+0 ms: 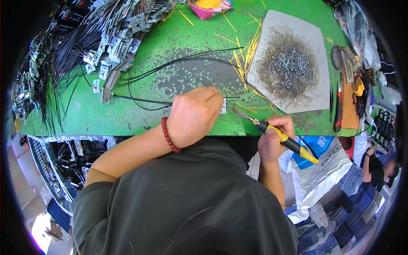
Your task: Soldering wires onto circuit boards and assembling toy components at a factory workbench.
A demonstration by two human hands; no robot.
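My left hand (pixel 195 112), with a dark red bead bracelet at the wrist, is closed near the bench's front edge. A black cable (pixel 142 101) runs into it from a bent silver metal piece (pixel 111 86) lying to its left; the fingertips are hidden. Just right of the knuckles, a small white circuit board (pixel 224 106) lies on the bench, partly covered by the hand. My right hand (pixel 274 138) grips a yellow-and-black soldering iron (pixel 289 143). Its metal tip points up and left, slightly apart from the board.
The worn green bench (pixel 140 119) carries a big heap of circuit boards (pixel 117 44) with black wires at left. Yellow sticks (pixel 240 63) lie beside a grey sheet (pixel 314 95) bearing metal scraps (pixel 293 63). Red-handled pliers (pixel 338 108) sit right. Another person (pixel 376 168) is at far right.
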